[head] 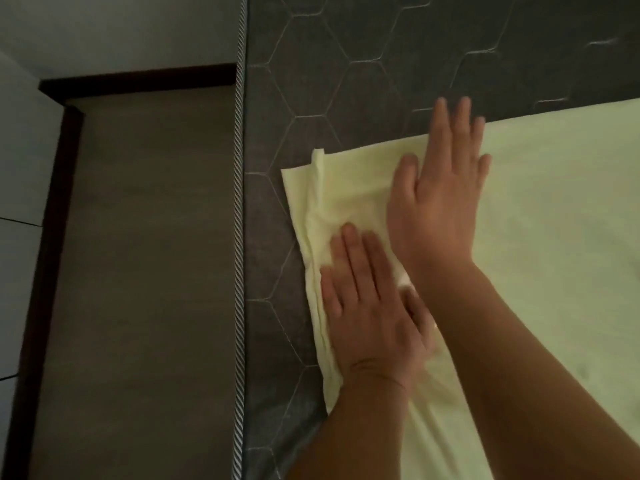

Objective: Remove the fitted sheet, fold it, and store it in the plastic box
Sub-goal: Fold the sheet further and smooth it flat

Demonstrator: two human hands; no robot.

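My fitted sheet [554, 220], pale yellow, lies spread flat on the dark grey mattress [346, 64] with its hexagon stitching, and its short end sits near the mattress's left side. My left hand [367, 313] rests palm down on that end, fingers straight and close together, gripping nothing, just beside a bunched ridge of cloth along the sheet's edge. My right hand [440, 199] lies flat further away from me, fingers straight and slightly spread, holding nothing; its fingertips reach past the sheet's far edge over the bare mattress. The two hands are close together, my right wrist beside my left thumb. Striped piping [239, 237] borders the mattress, with a brown wooden bed frame [145, 237] beyond it and pale floor [20, 168] at the far left.
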